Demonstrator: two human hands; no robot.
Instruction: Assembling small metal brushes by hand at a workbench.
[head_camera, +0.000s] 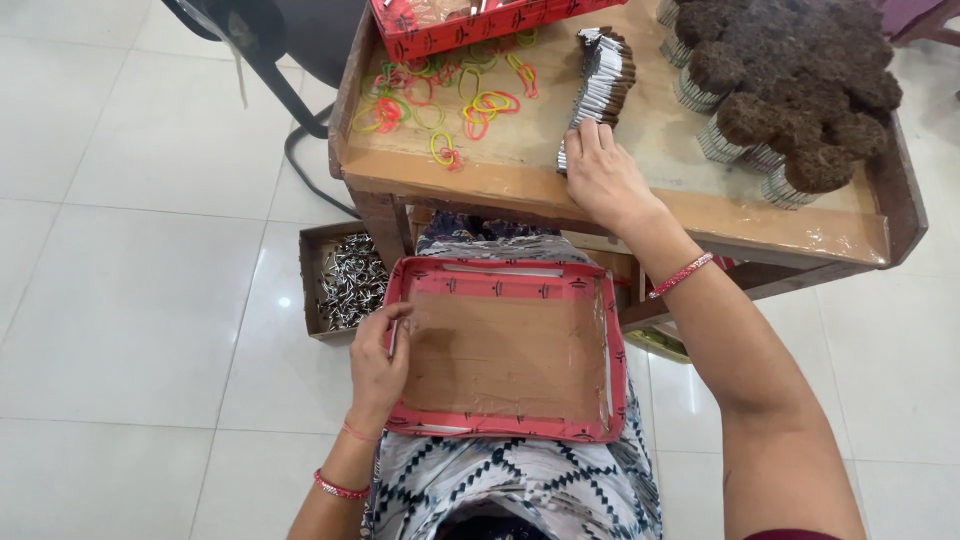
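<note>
**Hands: R on stack at table edge, L on tray in lap**

Landmark = tray, red-rimmed, cardboard floor, sitting on person's lap.

- R hand: up past tray's far edge, on the table. Palm down, fingers stretched fwd and close together, tips touching near end of stack of thin silver/brown pieces. No closed grip visible; looks like resting contact. Thumb hidden, can't tell if it pinches anything.
- L hand: at tray's left rim, fingers curled, thumb + forefinger pinched on a small thin pale piece, hard to ID. Heel of hand overlaps rim.
- Stack: beyond tray, table centre, lying angled away from R hand.
- Bands: coloured loops, far-left of tray, scattered on table.
- Brown clusters: far-right of tray, bundled w/ silver bases.
- Box: on floor just left of tray, full of small silver bits.
- Red box: far edge of table, partly out of view.
</note>
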